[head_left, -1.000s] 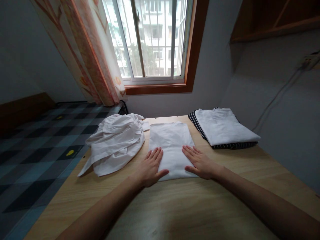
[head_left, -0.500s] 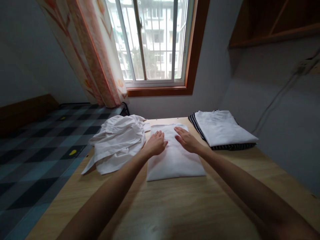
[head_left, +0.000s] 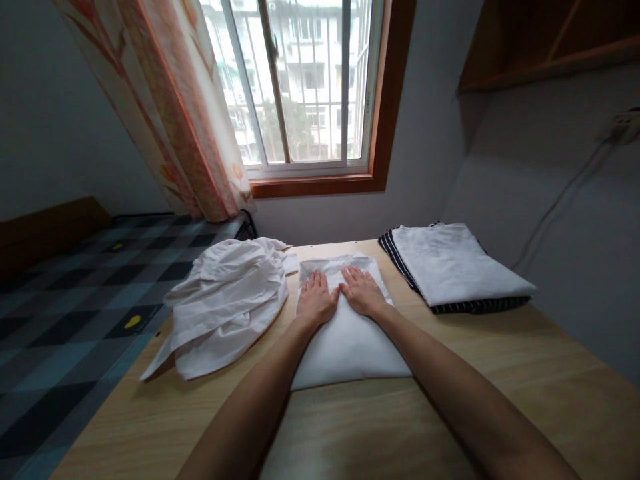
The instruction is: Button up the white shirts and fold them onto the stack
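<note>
One folded white garment [head_left: 350, 353], lightly creased, is laid on table [head_left: 550, 373] at twelve o'clock; left hand [head_left: 319, 300], right hand [head_left: 365, 293] rested flat atop, nothing gripped. One crumpled white garment [head_left: 230, 300], eleven o'clock; one folded clothes pile [head_left: 455, 267], one o'clock.

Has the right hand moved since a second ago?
Yes: the right hand is farther forward, nearer the far edge of the pale wooden table, and closer to the left hand.

A bedroom (checked bed [head_left: 87, 287], flowered curtain [head_left: 173, 113])
</note>
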`<state>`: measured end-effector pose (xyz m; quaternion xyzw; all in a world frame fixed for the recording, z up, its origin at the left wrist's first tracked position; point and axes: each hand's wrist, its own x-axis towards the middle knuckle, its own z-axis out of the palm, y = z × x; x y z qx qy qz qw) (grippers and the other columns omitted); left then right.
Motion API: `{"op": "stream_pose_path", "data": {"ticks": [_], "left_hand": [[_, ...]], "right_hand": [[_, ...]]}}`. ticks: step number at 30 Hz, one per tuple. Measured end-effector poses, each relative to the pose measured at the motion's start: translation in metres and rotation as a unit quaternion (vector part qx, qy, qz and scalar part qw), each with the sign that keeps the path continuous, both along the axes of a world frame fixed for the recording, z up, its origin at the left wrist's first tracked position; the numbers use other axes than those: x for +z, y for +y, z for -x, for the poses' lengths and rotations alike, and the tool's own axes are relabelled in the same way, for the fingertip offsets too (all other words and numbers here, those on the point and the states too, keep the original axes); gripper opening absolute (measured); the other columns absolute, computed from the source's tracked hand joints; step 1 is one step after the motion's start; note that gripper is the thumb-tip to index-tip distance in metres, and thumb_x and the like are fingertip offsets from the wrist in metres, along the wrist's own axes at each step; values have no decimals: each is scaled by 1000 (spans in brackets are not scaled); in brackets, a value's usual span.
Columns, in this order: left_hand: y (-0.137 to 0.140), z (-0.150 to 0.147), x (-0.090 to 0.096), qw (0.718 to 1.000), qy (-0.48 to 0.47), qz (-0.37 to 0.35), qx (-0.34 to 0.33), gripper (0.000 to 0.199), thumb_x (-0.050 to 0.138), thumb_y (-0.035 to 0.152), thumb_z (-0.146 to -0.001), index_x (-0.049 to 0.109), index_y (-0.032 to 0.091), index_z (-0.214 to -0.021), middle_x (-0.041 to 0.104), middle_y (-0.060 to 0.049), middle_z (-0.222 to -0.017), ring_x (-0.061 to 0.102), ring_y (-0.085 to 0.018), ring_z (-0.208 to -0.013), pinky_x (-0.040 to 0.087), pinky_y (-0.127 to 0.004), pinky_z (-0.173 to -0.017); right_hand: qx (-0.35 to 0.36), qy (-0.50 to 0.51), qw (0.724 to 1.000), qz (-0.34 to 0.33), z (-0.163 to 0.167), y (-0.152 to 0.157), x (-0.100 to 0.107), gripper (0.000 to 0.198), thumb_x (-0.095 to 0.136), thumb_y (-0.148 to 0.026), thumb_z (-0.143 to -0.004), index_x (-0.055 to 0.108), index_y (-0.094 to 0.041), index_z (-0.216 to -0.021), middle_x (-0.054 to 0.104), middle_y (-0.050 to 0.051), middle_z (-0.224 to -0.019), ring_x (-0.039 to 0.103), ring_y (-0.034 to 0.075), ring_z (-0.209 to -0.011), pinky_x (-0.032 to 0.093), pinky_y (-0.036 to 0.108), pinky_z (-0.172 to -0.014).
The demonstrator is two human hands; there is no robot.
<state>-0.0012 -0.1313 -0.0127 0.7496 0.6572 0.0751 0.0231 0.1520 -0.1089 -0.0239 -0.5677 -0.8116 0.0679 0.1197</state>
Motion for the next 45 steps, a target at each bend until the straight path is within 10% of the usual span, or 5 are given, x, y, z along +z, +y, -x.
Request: {"op": "stream_pose_path", "data": {"ticks": [14, 18, 22, 29, 45], "left_hand": [[12, 11, 10, 998, -2, -58, 4, 66, 29, 58, -93, 50, 9, -130, 51, -20, -138, 42, -33, -130, 33, -46, -106], [17, 13, 9, 996, 7, -87, 2, 54, 33, 48, -94, 54, 9, -124, 55, -20, -130, 45, -33, -126, 32, -46, -106], [23, 15, 3, 999, 14, -52, 6, 66, 29, 50, -94, 39, 4, -141, 33, -22, -152, 25, -33, -143, 18, -49, -115], [31, 20, -5, 1000, 14, -8, -6, 67, 24, 39, -95, 28, -3, -147, 21, -25, -156, 16, -30, -147, 18, -46, -117], [32, 19, -3, 1000, 24, -15, 9, 68, 29, 43, -93, 30, 1, -146, 24, -24, -155, 19, -33, -146, 19, -46, -116]], "right_hand": [[-19, -76, 995, 56, -68, 3, 10, 63, 28, -43, -97, 30, -8, -150, 26, 14, -157, 25, 30, -144, 18, 48, -116], [-25, -94, 995, 36, -55, 14, 36, 50, 37, -35, -94, 53, -9, -134, 49, 19, -142, 41, 31, -134, 25, 44, -113], [-22, -22, 998, -47, -9, 28, 49, 55, 28, -31, -98, 34, -6, -147, 32, 16, -155, 25, 27, -144, 18, 40, -116], [24, 7, 1000, 7, 52, 43, 16, 55, 25, -25, -98, 30, -7, -150, 29, 13, -157, 23, 25, -145, 15, 41, -117], [-39, 7, 999, 28, -21, 47, -2, 86, 20, -68, -93, 19, -6, -152, 17, 14, -160, 12, 23, -148, 8, 41, -119]]}}
